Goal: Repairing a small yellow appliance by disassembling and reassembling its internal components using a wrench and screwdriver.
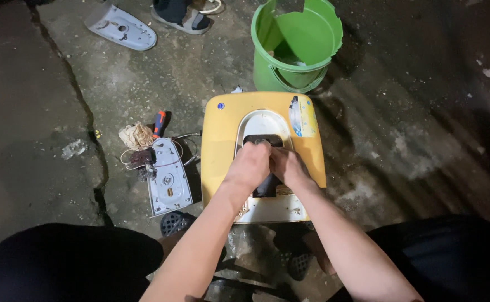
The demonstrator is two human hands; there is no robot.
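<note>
Dark-trousered knees frame bottom edge. Left hand (pixel 249 166) and right hand (pixel 287 166) are pressed together, fingers curled on a dark part in the yellow appliance casing (pixel 219 145), frame centre; smooth plastic, rounded corners.

A green plastic bucket (pixel 296 46) with a chipped rim stands on the cracked concrete floor (pixel 43 112). To the left lies a grey metal plate (pixel 168 178), with a crumpled rag (pixel 136 135) and a red-and-blue-handled tool (pixel 159 123) just beside it. Farther off, a pale oval cover (pixel 120 26) rests near another person's sandalled foot (pixel 181 15).
</note>
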